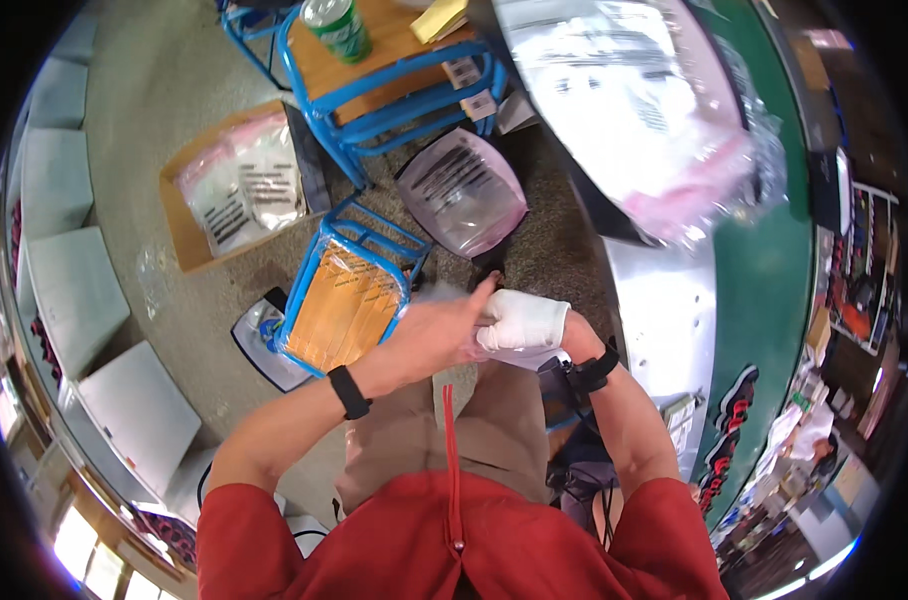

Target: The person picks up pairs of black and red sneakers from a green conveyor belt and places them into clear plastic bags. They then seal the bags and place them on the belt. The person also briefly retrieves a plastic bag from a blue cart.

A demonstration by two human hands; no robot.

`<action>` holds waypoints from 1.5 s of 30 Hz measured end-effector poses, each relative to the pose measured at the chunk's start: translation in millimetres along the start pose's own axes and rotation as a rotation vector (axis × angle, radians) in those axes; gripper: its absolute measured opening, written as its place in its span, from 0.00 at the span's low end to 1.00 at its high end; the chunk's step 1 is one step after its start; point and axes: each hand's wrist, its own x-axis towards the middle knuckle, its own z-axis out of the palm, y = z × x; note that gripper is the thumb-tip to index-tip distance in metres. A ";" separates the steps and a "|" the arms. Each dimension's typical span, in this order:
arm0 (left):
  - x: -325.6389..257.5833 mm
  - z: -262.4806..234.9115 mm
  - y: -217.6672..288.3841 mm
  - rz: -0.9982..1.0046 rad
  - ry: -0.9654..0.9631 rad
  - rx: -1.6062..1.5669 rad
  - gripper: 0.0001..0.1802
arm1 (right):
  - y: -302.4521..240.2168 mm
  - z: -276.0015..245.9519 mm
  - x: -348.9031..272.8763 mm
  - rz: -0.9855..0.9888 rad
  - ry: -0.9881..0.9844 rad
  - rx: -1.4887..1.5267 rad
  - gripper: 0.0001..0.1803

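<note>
My two hands meet in front of my lap. My left hand [461,327] is bare, its thumb pointing up and its fingers closing against the white cloth glove [527,320] at the tips of my right hand. That glove covers my right hand [549,325] nearly to the wrist, so its fingers are hidden. Some blur and a whitish, see-through patch lie around my left hand; what the patch is I cannot make out. Each wrist carries a black band.
At the right, a green-topped bench [764,300] bears a large tray of plastic-wrapped items [624,110] and dark shoes [731,420]. A cardboard box of bags [174,210], a blue-framed wooden stool [339,305] and a bag-lined bin [464,195] stand ahead. A green can [342,35] sits on another wooden seat.
</note>
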 end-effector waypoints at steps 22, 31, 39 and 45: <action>19.2 -132.3 196.1 0.027 -0.829 -0.114 0.22 | -60.1 39.3 -226.4 -0.234 0.650 -0.112 0.13; 67.8 -74.7 289.7 -0.093 -0.404 -0.212 0.09 | -16.0 33.8 -315.1 -0.188 1.247 -0.444 0.12; 113.2 -55.4 336.4 -0.309 0.010 -0.696 0.18 | 48.2 47.6 -372.1 -0.320 1.753 0.617 0.17; 139.8 -8.0 369.2 -0.103 0.019 -0.866 0.18 | 45.3 61.8 -321.2 -0.431 1.407 0.781 0.20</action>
